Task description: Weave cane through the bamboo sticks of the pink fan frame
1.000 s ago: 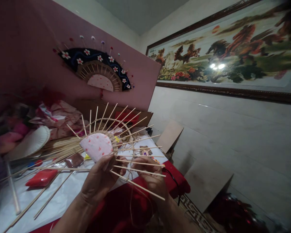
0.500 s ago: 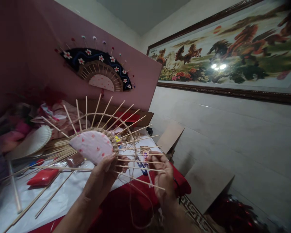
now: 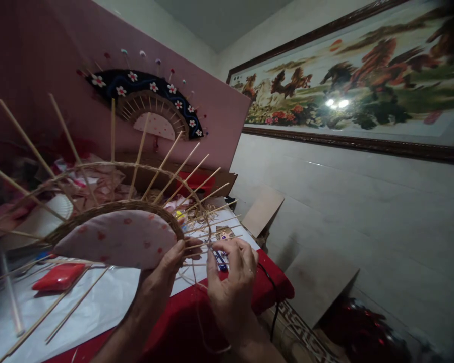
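A half-round frame with a pale pink, red-spotted panel (image 3: 117, 239) is held up over the table. Thin sticks fan out from its woven rim, and a twisted cord (image 3: 174, 176) runs across them in an arc. My left hand (image 3: 164, 269) grips the frame's right end, thumb on the panel and fingers behind it. At the right end of the arc, my right hand (image 3: 232, 267) pinches the cord near the lowest sticks, thumb and forefinger close together. A loose strand (image 3: 199, 322) hangs in a loop below my hands.
A red packet (image 3: 60, 277) and loose sticks lie on the white sheet (image 3: 98, 302) over a red cloth. Behind stands a pink board (image 3: 219, 111) bearing a dark flowered fan (image 3: 147, 91). Crumpled fabric is at the left; a framed horse picture (image 3: 348, 80) hangs at the right.
The frame has turned and come nearer, its left side now reaching the left edge of view. My right hand has moved left and up, from the stick ends to the cord.
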The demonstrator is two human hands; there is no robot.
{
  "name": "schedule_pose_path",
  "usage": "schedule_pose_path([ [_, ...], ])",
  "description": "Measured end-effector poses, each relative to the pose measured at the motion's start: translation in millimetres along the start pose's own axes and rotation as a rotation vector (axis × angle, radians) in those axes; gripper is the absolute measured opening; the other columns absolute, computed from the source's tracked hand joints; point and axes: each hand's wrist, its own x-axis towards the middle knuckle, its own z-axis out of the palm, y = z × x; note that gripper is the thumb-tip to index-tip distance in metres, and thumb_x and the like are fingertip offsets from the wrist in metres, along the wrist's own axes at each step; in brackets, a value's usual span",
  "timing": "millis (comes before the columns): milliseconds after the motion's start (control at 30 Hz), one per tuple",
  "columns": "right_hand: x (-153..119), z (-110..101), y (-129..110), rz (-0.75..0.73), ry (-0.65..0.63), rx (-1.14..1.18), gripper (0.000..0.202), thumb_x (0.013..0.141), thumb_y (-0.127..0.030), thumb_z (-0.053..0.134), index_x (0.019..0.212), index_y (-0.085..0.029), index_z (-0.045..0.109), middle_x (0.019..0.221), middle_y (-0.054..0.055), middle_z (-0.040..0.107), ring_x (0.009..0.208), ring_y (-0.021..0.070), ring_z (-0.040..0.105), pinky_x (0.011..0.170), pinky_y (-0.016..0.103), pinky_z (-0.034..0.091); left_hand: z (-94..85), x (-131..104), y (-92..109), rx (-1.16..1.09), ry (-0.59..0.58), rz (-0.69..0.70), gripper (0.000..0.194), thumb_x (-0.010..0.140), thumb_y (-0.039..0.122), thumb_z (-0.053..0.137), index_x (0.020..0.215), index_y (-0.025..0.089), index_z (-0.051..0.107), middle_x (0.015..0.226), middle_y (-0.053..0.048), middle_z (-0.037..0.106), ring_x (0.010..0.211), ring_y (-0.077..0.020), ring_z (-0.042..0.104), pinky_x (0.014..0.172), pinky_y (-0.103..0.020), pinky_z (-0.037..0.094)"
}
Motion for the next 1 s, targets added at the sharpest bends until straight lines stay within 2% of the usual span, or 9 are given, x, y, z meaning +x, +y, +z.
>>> schedule_pose_path([
  [200, -3.4, 7.6, 0.4, 0.043, 0.052, 0.061, 0.016, 0.083, -0.010, 0.056, 0.095, -0.021, 0.056, 0.091, 0.005, 0.061, 0.096, 0.0222, 0.049, 0.086, 0.041, 0.039, 4.3, -0.5, 1.4, -0.052, 0.025, 0.001, 0.021, 0.060, 0.030, 0.076, 0.075, 0.016, 0.075, 0.081, -0.006, 0.075, 0.082, -0.0211, 0.068, 0.074, -0.025, 0.054],
  [433, -6.5, 9.3, 0.2, 0.063, 0.064, 0.163, 0.019, 0.084, -0.008, 0.054, 0.096, -0.022, 0.057, 0.090, 0.005, 0.061, 0.095, 0.0217, 0.049, 0.087, 0.042, 0.040, 2.6, 1.2, 0.5, -0.069, 0.000, -0.006, 0.018, 0.064, 0.029, 0.075, 0.076, 0.015, 0.074, 0.081, -0.007, 0.075, 0.082, -0.0220, 0.068, 0.074, -0.027, 0.056],
  [533, -6.2, 8.1, 0.6, 0.039, 0.037, 0.202, 0.022, 0.084, -0.007, 0.052, 0.098, -0.022, 0.057, 0.091, 0.005, 0.062, 0.096, 0.0217, 0.048, 0.088, 0.042, 0.040, 6.7, -1.8, 9.3, -0.072, 0.018, -0.047, 0.004, 0.069, 0.019, 0.071, 0.069, 0.016, 0.075, 0.077, -0.006, 0.075, 0.074, -0.0195, 0.068, 0.070, -0.025, 0.056],
  [600, -6.4, 7.0, 1.0, 0.028, 0.023, 0.212, 0.024, 0.084, -0.006, 0.051, 0.100, -0.023, 0.056, 0.093, 0.005, 0.062, 0.097, 0.0221, 0.048, 0.089, 0.043, 0.040, 8.9, -3.4, 13.4, -0.098, 0.066, -0.072, 0.012, 0.070, 0.011, 0.068, 0.062, 0.017, 0.074, 0.071, -0.004, 0.074, 0.068, -0.0162, 0.067, 0.068, -0.021, 0.056],
  [667, -6.9, 6.2, 1.5, 0.026, 0.011, 0.212, 0.025, 0.084, -0.006, 0.051, 0.102, -0.022, 0.056, 0.094, 0.005, 0.062, 0.099, 0.0224, 0.047, 0.089, 0.043, 0.040, 8.6, -3.4, 12.7, -0.092, 0.034, -0.099, 0.010, 0.072, 0.014, 0.066, 0.067, 0.017, 0.074, 0.076, -0.004, 0.074, 0.074, -0.0178, 0.067, 0.071, -0.023, 0.056],
  [800, -7.3, 6.0, 2.0, 0.023, 0.004, 0.221, 0.025, 0.084, -0.005, 0.049, 0.102, -0.022, 0.057, 0.095, 0.005, 0.063, 0.100, 0.0225, 0.048, 0.091, 0.044, 0.039, 2.2, 2.2, 2.8, -0.080, 0.025, -0.051, 0.015, 0.074, 0.026, 0.066, 0.080, 0.015, 0.074, 0.083, -0.006, 0.074, 0.082, -0.0208, 0.067, 0.072, -0.024, 0.055],
  [900, -4.7, 2.9, 1.6, -0.001, -0.018, 0.228, 0.027, 0.084, -0.005, 0.050, 0.105, -0.021, 0.057, 0.095, 0.006, 0.064, 0.098, 0.0220, 0.049, 0.090, 0.044, 0.041, -1.0, 7.4, -0.3, -0.121, -0.030, -0.047, 0.016, 0.069, 0.027, 0.070, 0.079, 0.014, 0.073, 0.078, -0.007, 0.073, 0.079, -0.0226, 0.067, 0.068, -0.029, 0.057],
  [1000, 0.0, -8.1, 3.2, -0.110, -0.028, 0.246, 0.033, 0.082, -0.004, 0.052, 0.112, -0.019, 0.056, 0.097, 0.006, 0.065, 0.096, 0.0215, 0.052, 0.086, 0.043, 0.044, -1.1, 9.8, 2.1, -0.178, -0.045, -0.040, 0.015, 0.068, 0.025, 0.070, 0.075, 0.012, 0.072, 0.076, -0.007, 0.072, 0.075, -0.0201, 0.066, 0.066, -0.029, 0.057],
])
